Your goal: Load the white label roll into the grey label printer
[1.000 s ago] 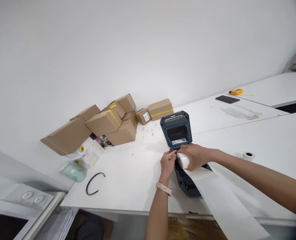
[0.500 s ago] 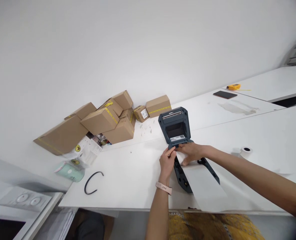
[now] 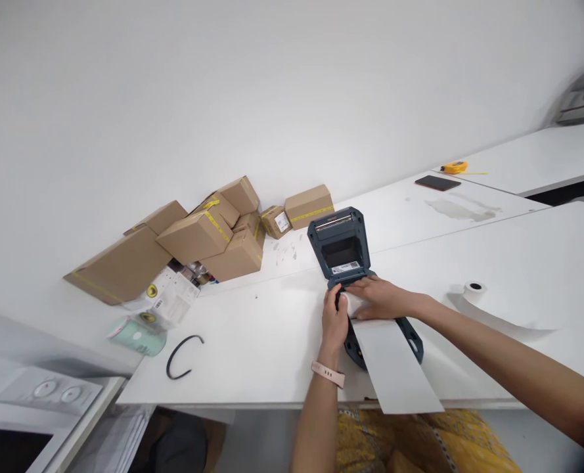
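A dark blue-grey label printer (image 3: 339, 244) stands on the table with its lid tipped up and back. A white paper roll (image 3: 353, 305) sits in its bay, and a wide strip of paper (image 3: 395, 368) runs from it over the table's front edge. My left hand (image 3: 334, 320) is closed around the printer's left side, beside the roll's end, its fingertips partly hidden. From the right, my right hand (image 3: 383, 299) lies over the roll, fingers across the top and thumb in front. The hand covers much of the roll.
Several cardboard boxes (image 3: 198, 235) are piled at the back left, near a mint-green container (image 3: 136, 336) and a black curved band (image 3: 172, 358). To the right lie a small paper roll (image 3: 475, 291), partly unwound, a dark phone (image 3: 438, 182) and a yellow tape measure (image 3: 454, 168).
My hands remain at the roll, the right one shifted slightly. The paper strip now lies straighter and hangs past the table's edge. The whole view has shifted a little.
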`<state>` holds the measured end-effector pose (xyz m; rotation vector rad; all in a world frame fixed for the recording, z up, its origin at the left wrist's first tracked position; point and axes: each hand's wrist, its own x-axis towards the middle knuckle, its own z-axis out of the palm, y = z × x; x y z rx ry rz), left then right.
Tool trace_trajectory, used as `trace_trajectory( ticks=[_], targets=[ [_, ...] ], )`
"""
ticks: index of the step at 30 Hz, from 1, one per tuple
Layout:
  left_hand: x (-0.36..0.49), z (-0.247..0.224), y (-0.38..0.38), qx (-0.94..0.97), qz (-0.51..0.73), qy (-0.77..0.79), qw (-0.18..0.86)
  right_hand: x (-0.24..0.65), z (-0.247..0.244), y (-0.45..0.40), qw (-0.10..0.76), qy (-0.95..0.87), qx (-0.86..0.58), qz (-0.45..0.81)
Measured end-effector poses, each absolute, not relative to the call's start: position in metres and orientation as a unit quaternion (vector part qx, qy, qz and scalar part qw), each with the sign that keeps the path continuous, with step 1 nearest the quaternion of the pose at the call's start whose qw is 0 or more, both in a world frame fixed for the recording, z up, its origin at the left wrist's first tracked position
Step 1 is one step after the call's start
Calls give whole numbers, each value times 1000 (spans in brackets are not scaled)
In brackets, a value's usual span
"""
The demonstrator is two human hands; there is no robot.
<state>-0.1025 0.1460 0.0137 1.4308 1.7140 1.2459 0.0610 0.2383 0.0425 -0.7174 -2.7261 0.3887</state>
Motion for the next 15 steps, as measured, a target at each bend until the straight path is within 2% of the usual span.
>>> trace_trajectory(
  ticks=[2,6,8,12,15],
  targets=[
    [-100,13,141,531,459,642,309,71,51,238,214,-928,-262,157],
    [-93,13,122,510,474,623,357,82,87,257,500,-768,-361,171],
    [-87,14,105,487,492,611,384,79,111,275,586,-688,-384,188],
    [-73,1,56,360,536,628,435,60,149,308,540,-666,-388,339],
    [-65,-22,15,259,603,638,403,45,160,315,505,-669,-376,396]
  ],
)
